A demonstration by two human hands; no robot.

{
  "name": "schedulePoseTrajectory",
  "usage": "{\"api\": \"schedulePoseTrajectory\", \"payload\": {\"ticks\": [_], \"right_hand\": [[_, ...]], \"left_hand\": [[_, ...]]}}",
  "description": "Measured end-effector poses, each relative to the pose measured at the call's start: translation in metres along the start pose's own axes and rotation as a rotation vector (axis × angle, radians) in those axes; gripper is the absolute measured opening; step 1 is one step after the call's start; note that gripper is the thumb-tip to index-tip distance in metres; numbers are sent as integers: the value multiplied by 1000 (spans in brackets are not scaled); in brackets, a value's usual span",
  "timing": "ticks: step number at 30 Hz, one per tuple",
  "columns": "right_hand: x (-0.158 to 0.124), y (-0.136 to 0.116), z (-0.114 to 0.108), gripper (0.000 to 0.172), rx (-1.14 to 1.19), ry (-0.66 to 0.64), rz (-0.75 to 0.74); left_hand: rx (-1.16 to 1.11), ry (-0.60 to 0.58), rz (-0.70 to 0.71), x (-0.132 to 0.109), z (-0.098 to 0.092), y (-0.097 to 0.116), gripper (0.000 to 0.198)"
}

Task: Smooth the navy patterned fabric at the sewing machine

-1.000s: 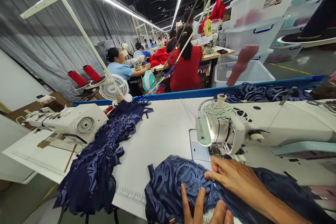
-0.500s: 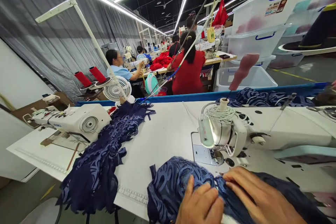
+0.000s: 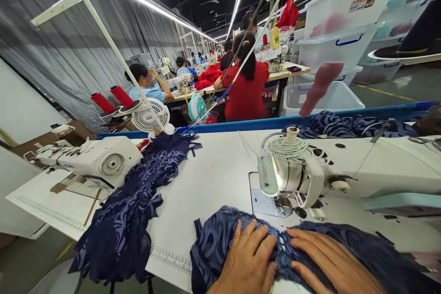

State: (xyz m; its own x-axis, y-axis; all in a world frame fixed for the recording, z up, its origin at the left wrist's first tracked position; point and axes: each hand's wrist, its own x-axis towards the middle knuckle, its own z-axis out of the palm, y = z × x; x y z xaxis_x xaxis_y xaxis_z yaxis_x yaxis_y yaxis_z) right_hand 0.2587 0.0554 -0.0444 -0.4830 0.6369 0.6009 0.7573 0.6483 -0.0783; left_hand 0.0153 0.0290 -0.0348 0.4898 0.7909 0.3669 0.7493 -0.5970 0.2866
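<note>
Head cam view: both hands are flat on the navy lace piece [image 3: 223, 243] at the near edge of the white worktop [image 3: 213, 170], just in front of the sewing machine [image 3: 292, 174]. Left hand [image 3: 250, 259] has fingers spread, pressing down, not gripping anything. Right hand [image 3: 327, 264] is the same deal, palm down and open on the lace, close beside the left. Pile of the same navy fabric [image 3: 138, 211] lies off to the left, next to a second machine [image 3: 89, 161].
</note>
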Motion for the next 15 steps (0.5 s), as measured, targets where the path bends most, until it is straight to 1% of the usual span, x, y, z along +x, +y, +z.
{"api": "schedulePoseTrajectory", "payload": {"ticks": [2, 3, 6, 8, 10, 12, 15], "right_hand": [[2, -1, -2, 40, -14, 2, -2], [3, -1, -2, 43, -15, 6, -9], [4, 0, -4, 49, -16, 13, -25], [1, 1, -4, 53, -24, -11, -26], [-2, 3, -2, 56, -36, -38, -33], [-6, 4, 0, 58, -40, -52, -46], [-11, 6, 3, 58, -31, -80, -38]], "left_hand": [[-9, 35, -15, -1, 0, 1, 48], [-9, 31, -23, -1, 0, 1, 50], [21, -70, -42, -1, -6, -1, 57], [58, -147, -59, 1, -14, -3, 63], [93, -196, -76, 4, -21, -4, 67], [120, -220, -81, 7, -25, -5, 67], [155, -198, -76, 8, -26, -3, 65]]}}
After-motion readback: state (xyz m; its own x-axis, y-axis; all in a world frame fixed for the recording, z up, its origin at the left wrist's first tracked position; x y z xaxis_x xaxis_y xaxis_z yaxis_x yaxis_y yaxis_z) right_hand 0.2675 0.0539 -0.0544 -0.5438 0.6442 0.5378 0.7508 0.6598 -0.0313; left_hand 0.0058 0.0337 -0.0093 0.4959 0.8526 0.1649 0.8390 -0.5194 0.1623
